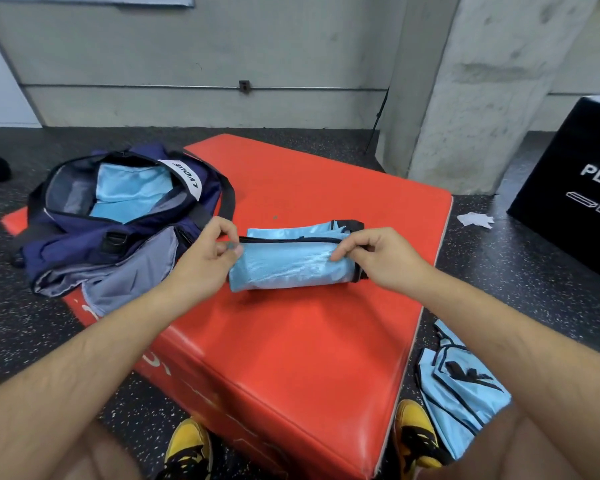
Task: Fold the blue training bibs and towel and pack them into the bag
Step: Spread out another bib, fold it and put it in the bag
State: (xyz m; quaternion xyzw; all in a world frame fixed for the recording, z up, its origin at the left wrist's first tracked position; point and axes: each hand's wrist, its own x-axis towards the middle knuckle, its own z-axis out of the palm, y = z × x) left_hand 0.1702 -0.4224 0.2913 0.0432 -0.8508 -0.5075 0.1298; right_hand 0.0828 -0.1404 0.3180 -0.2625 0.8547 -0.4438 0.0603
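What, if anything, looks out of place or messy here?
A crumpled white paper scrap lies on the floor near the black plyo box, like litter. Unfolded blue bibs lie heaped on the floor by the right shoe. The folded bib pinched by the left hand and right hand looks tidy.

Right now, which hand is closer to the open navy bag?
Left. The left hand pinches the folded bib at its left end, right beside the bag; the right hand pinches its opposite end, farther from the bag.
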